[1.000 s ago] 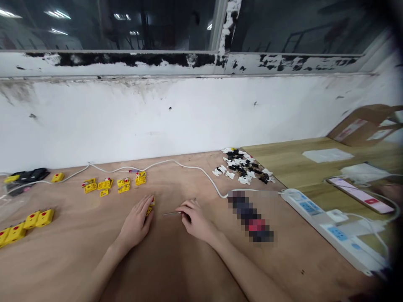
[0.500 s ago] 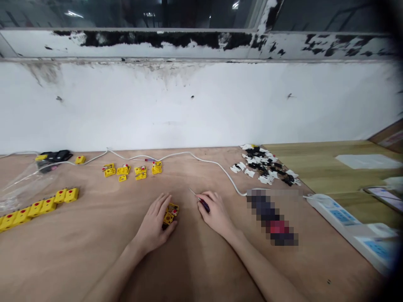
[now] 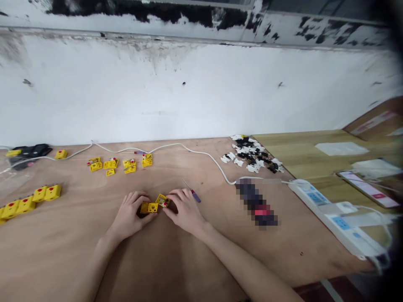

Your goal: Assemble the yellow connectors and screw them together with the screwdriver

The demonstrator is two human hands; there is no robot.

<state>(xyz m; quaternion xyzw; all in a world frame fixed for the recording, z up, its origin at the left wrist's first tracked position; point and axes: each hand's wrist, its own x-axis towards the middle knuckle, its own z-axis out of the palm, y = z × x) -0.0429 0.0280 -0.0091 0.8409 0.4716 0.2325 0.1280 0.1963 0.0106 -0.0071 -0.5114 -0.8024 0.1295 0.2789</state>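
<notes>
My left hand (image 3: pixel 127 216) is closed around an open yellow plastic housing (image 3: pixel 149 207), thumb on the near side and fingers over the far side. Just to its right, my right hand (image 3: pixel 188 212) pinches a second yellow housing part (image 3: pixel 161 199) with a red button and small inner parts. The two pieces sit close together, tilted against each other; whether they touch I cannot tell. A screwdriver (image 3: pixel 195 196) with a dark purple handle lies on the wooden table beside my right fingers, its thin shaft pointing away to the left.
Several opened yellow housings (image 3: pixel 111 163) lie farther back, near another screwdriver (image 3: pixel 140 152) and a white cable (image 3: pixel 201 152). A row of closed yellow boxes (image 3: pixel 27 204) is at left. Black and white pieces (image 3: pixel 252 153), a power strip (image 3: pixel 330 214) and a phone (image 3: pixel 367 188) are at right.
My right hand has let go of the screwdriver, which now lies on the table, and has moved left to the yellow parts. These are now spread apart between both hands. The view has tipped down.
</notes>
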